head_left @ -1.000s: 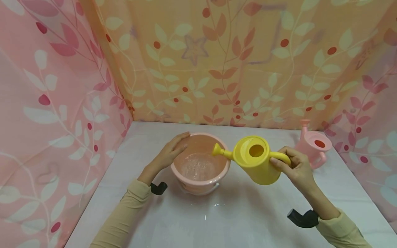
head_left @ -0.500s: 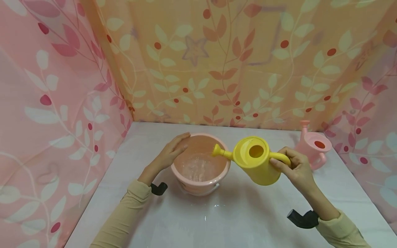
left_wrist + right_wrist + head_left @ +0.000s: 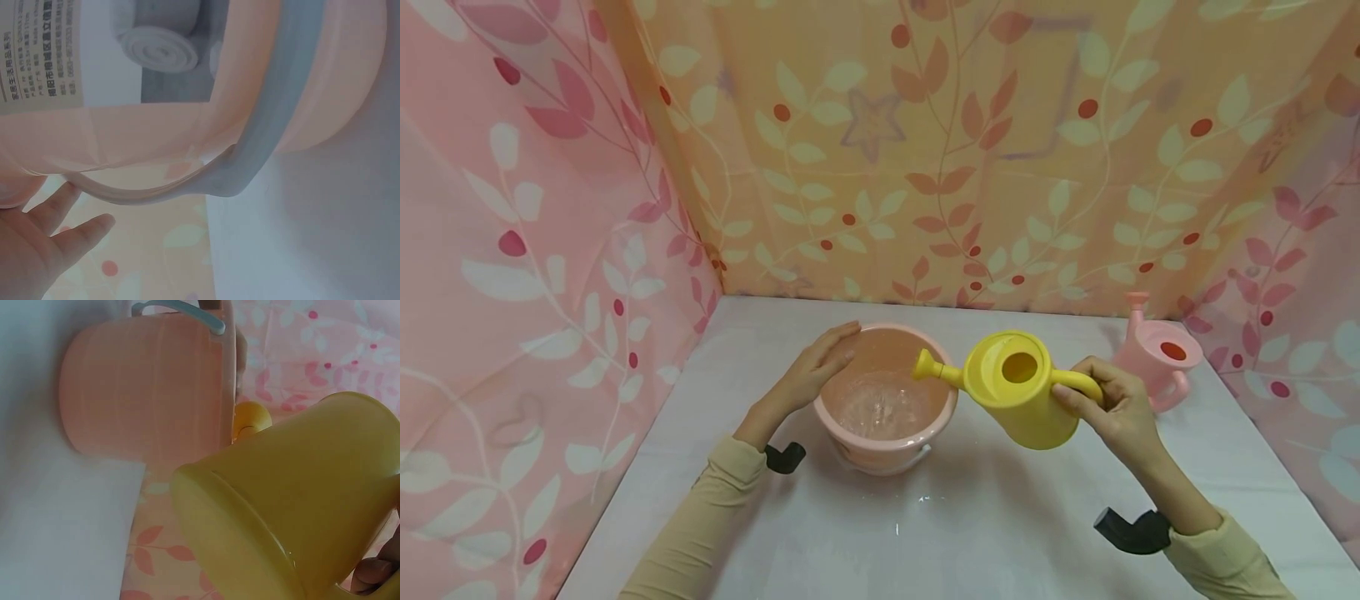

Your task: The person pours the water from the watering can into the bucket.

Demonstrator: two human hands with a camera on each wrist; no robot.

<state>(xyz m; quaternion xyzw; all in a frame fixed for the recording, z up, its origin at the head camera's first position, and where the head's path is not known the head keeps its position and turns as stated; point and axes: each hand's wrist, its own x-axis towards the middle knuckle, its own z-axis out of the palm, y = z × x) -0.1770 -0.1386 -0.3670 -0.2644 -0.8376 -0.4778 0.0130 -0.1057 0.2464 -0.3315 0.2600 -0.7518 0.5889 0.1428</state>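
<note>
right of centre in the head view, a yellow watering can (image 3: 1028, 407) is held clear of the table by its handle (image 3: 1079, 380), round which the fingers of the right hand (image 3: 1118, 408) are curled. its spout (image 3: 942, 370) is pointed left, over the right rim of a pink bucket (image 3: 883, 459) — the long axis, spout to handle, is laid almost level across the frame, and the body is tipped toward the bucket. the bucket's upper-left rim is touched by the left hand (image 3: 808, 371), its fingers extended. any stream from the spout is too faint to be made out over the rippled water (image 3: 883, 408); the right hand is cut off at the right wrist view's lower right. the white table (image 3: 1000, 533) is backed by leaf-patterned cloth (image 3: 872, 208) — orange behind, pink at the sides. a pink watering can (image 3: 1161, 354), partly covered by the right hand, is seen at the right.
</note>
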